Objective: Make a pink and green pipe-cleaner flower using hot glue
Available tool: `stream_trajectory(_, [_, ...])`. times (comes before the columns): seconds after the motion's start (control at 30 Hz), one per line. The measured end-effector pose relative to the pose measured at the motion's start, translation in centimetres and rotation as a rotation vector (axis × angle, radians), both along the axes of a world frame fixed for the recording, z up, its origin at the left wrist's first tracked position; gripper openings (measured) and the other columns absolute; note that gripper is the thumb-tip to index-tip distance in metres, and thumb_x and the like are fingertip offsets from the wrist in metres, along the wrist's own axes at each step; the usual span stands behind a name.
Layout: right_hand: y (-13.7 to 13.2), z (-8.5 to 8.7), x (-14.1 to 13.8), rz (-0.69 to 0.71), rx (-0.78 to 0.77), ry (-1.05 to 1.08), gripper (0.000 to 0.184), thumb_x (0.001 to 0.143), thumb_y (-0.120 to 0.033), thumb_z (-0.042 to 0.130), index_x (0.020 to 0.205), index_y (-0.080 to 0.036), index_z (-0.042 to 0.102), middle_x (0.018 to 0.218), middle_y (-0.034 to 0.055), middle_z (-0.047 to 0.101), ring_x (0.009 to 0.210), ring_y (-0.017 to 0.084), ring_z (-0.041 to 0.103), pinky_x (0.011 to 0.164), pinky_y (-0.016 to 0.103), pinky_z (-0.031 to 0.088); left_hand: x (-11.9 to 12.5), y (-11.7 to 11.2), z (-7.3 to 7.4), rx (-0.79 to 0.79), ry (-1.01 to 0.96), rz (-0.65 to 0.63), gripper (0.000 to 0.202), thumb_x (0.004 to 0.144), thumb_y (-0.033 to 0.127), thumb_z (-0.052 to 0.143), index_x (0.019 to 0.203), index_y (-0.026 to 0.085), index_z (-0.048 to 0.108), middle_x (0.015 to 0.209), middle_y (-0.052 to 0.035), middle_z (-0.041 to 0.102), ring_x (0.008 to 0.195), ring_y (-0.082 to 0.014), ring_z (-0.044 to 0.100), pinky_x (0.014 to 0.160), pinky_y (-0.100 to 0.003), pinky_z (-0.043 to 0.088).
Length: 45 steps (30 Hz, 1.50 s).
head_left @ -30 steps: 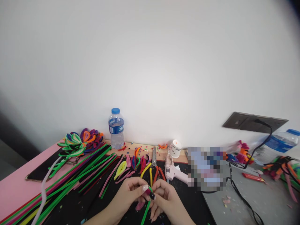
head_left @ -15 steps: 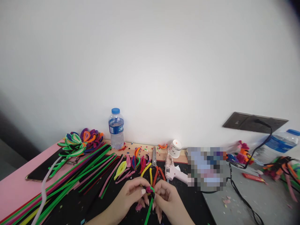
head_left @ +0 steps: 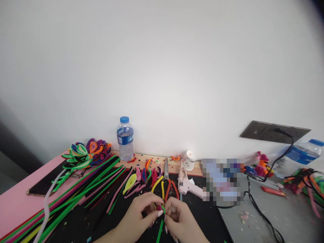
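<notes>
Low in the middle of the view, my left hand [head_left: 141, 213] pinches a small magenta and green pipe-cleaner piece [head_left: 160, 208] between thumb and fingers. Close against it, my right hand [head_left: 181, 217] is closed at the green pipe cleaner [head_left: 160, 229], whose stem hangs down between the two hands. The fingers cover most of the join. Just beyond my hands lie yellow-handled pliers [head_left: 159, 184] and orange-handled pliers [head_left: 169, 189]. Small looped pipe-cleaner pieces [head_left: 146, 173] in several colours rest to the left of them.
A pink glue gun [head_left: 188, 187] lies right of my hands, near a white paper cup [head_left: 189, 161]. Long pipe cleaners [head_left: 76, 199] spread over the left side, beside pipe-cleaner flowers [head_left: 81, 153]. A water bottle [head_left: 125, 140] stands by the wall. A black cable [head_left: 260, 209] crosses the grey surface.
My left thumb has shifted right and down over the magenta part. My right fingers have curled in closer, covering more of the green piece.
</notes>
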State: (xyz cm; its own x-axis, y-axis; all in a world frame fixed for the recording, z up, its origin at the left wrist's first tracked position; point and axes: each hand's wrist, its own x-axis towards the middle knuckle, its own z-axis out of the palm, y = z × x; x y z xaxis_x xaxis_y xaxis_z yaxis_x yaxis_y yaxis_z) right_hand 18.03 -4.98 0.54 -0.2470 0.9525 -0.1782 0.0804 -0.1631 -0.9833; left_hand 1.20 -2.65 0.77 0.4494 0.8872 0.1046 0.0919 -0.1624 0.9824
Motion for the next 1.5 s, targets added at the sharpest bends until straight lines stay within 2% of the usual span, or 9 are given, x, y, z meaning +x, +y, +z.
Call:
stream_trajectory(0.2, [0.0, 0.8, -0.1, -0.004, 0.059, -0.091, 0.018, 0.069, -0.014, 0.06, 0.063, -0.019, 0.044, 0.047, -0.0108, 0.041, 0.039, 0.003, 0.036, 0.038, 0.015, 0.024, -0.2, 0.2, 0.5, 0.113, 0.119, -0.03, 0.013, 0.079, 0.017, 0.059, 0.078, 0.019, 0.072, 0.073, -0.0027, 0.059, 0.061, -0.0143, 0.054, 0.056, -0.022, 0.041])
stream_trajectory(0.67, [-0.1, 0.6, -0.2, -0.019, -0.114, 0.113, 0.024, 0.074, -0.036, 0.06, 0.079, -0.022, 0.042, 0.045, -0.0136, 0.046, 0.022, 0.002, 0.032, 0.024, 0.012, 0.019, 0.4, 1.1, 0.0, -0.37, -0.273, 0.192, 0.026, 0.066, 0.038, 0.074, 0.072, 0.015, 0.064, 0.052, 0.0034, 0.061, 0.048, -0.0125, 0.057, 0.049, -0.022, 0.047])
stream_trajectory(0.77, [0.2, 0.9, 0.3, -0.041, -0.042, 0.218, 0.024, 0.08, -0.042, 0.056, 0.087, -0.021, 0.046, 0.059, -0.007, 0.056, 0.028, 0.002, 0.037, 0.027, 0.012, 0.019, 0.3, 1.3, -0.1, -0.475, -0.303, 0.229, 0.029, 0.062, 0.039, 0.077, 0.071, 0.015, 0.063, 0.053, 0.0037, 0.064, 0.049, -0.011, 0.06, 0.048, -0.019, 0.046])
stream_trajectory(0.9, [0.2, 1.2, 0.5, -0.057, 0.122, 0.168, 0.027, 0.071, -0.015, 0.064, 0.096, -0.021, 0.056, 0.082, -0.0013, 0.059, 0.052, 0.005, 0.048, 0.046, 0.016, 0.036, 0.4, 1.3, -0.1, -0.544, -0.322, 0.225, 0.029, 0.063, 0.038, 0.078, 0.073, 0.015, 0.063, 0.058, 0.0028, 0.068, 0.054, -0.0111, 0.065, 0.051, -0.017, 0.048])
stream_trajectory(1.0, [-0.1, 1.4, 0.4, -0.062, 0.186, 0.052, 0.034, 0.065, -0.005, 0.063, 0.095, -0.021, 0.06, 0.076, -0.0027, 0.055, 0.056, 0.008, 0.047, 0.048, 0.017, 0.033, 0.5, 1.0, 0.0, -0.58, -0.319, 0.202, 0.032, 0.06, 0.038, 0.08, 0.072, 0.015, 0.063, 0.06, 0.0021, 0.069, 0.054, -0.0122, 0.067, 0.049, -0.017, 0.048])
stream_trajectory(1.17, [-0.5, 1.9, 0.7, -0.047, 0.41, -0.148, 0.024, 0.07, -0.006, 0.058, 0.088, -0.02, 0.064, 0.088, 0.0045, 0.056, 0.06, 0.012, 0.049, 0.043, 0.02, 0.032, 0.6, 0.8, 0.2, -0.584, -0.341, 0.155, 0.032, 0.06, 0.037, 0.08, 0.071, 0.014, 0.063, 0.056, 0.0024, 0.068, 0.053, -0.0124, 0.068, 0.046, -0.016, 0.047])
stream_trajectory(1.3, [-0.5, 2.1, 0.9, -0.081, 0.513, -0.165, 0.017, 0.076, -0.01, 0.055, 0.085, -0.02, 0.065, 0.089, 0.0067, 0.06, 0.074, 0.018, 0.057, 0.06, 0.026, 0.044, 0.7, 0.8, -0.1, -0.572, -0.356, 0.112, 0.03, 0.063, 0.036, 0.079, 0.071, 0.013, 0.063, 0.055, 0.0003, 0.068, 0.048, -0.0118, 0.065, 0.043, -0.016, 0.045])
stream_trajectory(1.4, [-0.3, 1.8, 0.8, -0.153, 0.417, -0.058, 0.009, 0.081, -0.018, 0.056, 0.083, -0.02, 0.064, 0.082, 0.0056, 0.061, 0.074, 0.019, 0.058, 0.064, 0.027, 0.046, 0.8, 0.9, -0.3, -0.559, -0.351, 0.097, 0.028, 0.065, 0.036, 0.077, 0.068, 0.012, 0.063, 0.049, -0.0002, 0.066, 0.04, -0.0097, 0.059, 0.04, -0.017, 0.042])
stream_trajectory(1.5, [0.0, 1.2, 0.6, -0.192, 0.222, 0.082, 0.016, 0.081, -0.034, 0.06, 0.084, -0.018, 0.061, 0.066, 0.0005, 0.056, 0.05, 0.011, 0.049, 0.043, 0.02, 0.038, 0.8, 0.8, -0.1, -0.568, -0.345, 0.114, 0.027, 0.064, 0.034, 0.078, 0.067, 0.011, 0.064, 0.049, 0.0, 0.065, 0.041, -0.0098, 0.059, 0.041, -0.017, 0.043])
